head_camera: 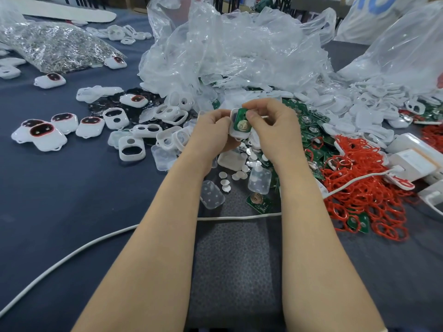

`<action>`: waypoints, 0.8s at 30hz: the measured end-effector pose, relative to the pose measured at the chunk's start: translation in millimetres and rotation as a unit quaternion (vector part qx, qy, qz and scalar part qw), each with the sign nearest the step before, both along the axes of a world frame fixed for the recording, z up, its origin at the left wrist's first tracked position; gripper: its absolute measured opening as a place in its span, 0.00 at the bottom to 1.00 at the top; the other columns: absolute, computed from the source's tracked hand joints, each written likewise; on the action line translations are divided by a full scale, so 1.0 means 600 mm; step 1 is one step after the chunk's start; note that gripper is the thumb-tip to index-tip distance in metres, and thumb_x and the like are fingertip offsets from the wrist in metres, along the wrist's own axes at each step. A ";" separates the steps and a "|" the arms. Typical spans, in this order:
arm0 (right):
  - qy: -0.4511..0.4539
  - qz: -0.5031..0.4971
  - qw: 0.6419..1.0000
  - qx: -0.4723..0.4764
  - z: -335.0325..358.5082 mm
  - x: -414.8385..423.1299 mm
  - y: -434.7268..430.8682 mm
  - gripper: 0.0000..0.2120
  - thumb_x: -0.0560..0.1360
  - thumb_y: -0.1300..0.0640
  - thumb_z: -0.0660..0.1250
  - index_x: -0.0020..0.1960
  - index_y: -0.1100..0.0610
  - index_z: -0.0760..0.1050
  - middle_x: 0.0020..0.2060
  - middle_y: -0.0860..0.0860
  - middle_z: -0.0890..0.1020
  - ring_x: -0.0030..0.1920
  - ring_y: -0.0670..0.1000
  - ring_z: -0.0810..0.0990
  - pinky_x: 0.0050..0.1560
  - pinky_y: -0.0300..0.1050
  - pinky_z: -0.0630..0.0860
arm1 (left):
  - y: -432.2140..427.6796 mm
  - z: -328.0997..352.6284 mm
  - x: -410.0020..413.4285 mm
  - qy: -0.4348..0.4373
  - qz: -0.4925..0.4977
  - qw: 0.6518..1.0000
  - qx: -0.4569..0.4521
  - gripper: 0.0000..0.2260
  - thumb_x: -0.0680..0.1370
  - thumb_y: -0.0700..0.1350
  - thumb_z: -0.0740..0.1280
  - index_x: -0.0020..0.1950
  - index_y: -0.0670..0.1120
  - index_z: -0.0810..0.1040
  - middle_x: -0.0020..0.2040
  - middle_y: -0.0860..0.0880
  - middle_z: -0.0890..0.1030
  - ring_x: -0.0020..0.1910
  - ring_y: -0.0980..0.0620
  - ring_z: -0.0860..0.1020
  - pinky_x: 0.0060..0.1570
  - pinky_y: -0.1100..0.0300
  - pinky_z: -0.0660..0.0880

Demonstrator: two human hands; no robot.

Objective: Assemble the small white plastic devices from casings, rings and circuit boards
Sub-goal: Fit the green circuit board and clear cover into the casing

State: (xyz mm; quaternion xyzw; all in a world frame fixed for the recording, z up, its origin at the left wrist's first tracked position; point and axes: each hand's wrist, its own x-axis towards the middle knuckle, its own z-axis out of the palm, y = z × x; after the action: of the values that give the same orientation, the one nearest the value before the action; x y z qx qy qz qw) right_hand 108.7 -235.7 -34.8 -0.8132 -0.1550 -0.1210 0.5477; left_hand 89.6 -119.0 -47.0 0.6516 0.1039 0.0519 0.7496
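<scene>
Above the middle of the table my left hand [213, 130] grips a white casing [233, 133] from its left side. A green circuit board [241, 123] lies inside that casing, and my right hand [271, 123] pinches the board's upper edge with thumb and fingers. Several finished white devices with dark red-rimmed faces [45, 134] lie at the left. Loose white casings [130, 147] are scattered left of my hands. A heap of red rings [364, 188] sits at the right, with more green boards [309, 123] behind it.
Crumpled clear plastic bags [227, 51] pile up behind my hands. A bag of small metal parts [55, 49] lies at the far left. A white cable [79, 250] crosses the blue table near me. White boxes [414, 159] stand at the right edge.
</scene>
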 end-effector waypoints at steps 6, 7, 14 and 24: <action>0.020 0.003 1.000 -0.001 -0.005 0.004 0.003 0.09 0.76 0.62 0.66 0.46 0.49 0.79 0.41 0.46 0.78 0.39 0.46 0.74 0.41 0.34 0.71 | 0.000 0.000 -0.001 -0.007 -0.007 1.000 0.004 0.12 0.82 0.39 0.56 0.45 0.50 0.76 0.41 0.48 0.81 0.39 0.53 0.80 0.41 0.61 0.81; 0.022 0.002 1.000 0.000 -0.005 0.005 0.003 0.09 0.76 0.62 0.66 0.46 0.49 0.79 0.41 0.46 0.78 0.39 0.45 0.74 0.41 0.34 0.71 | 0.000 0.000 -0.001 -0.007 -0.007 1.000 0.004 0.12 0.82 0.39 0.56 0.45 0.49 0.76 0.41 0.48 0.81 0.39 0.53 0.80 0.41 0.62 0.81; 0.009 -0.022 1.000 -0.011 -0.008 0.007 0.006 0.04 0.75 0.60 0.68 0.46 0.52 0.75 0.39 0.45 0.77 0.41 0.46 0.76 0.43 0.37 0.71 | 0.000 0.001 -0.003 -0.006 -0.011 1.000 0.000 0.12 0.83 0.39 0.56 0.47 0.49 0.77 0.42 0.47 0.81 0.39 0.54 0.80 0.38 0.64 0.80; -0.025 -0.062 0.996 -0.054 -0.014 0.009 0.005 0.04 0.75 0.57 0.68 0.46 0.48 0.77 0.47 0.53 0.79 0.42 0.44 0.71 0.44 0.37 0.66 | 0.000 -0.001 -0.002 0.003 -0.006 1.000 -0.028 0.12 0.83 0.40 0.57 0.45 0.50 0.77 0.39 0.50 0.82 0.34 0.56 0.81 0.41 0.61 0.81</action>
State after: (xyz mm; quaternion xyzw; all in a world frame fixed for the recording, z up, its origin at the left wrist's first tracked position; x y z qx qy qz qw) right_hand 114.2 -232.4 -43.5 -0.8462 -0.1241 -0.1671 0.4905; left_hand 88.3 -118.8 -47.5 0.6308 0.1042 0.0426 0.7677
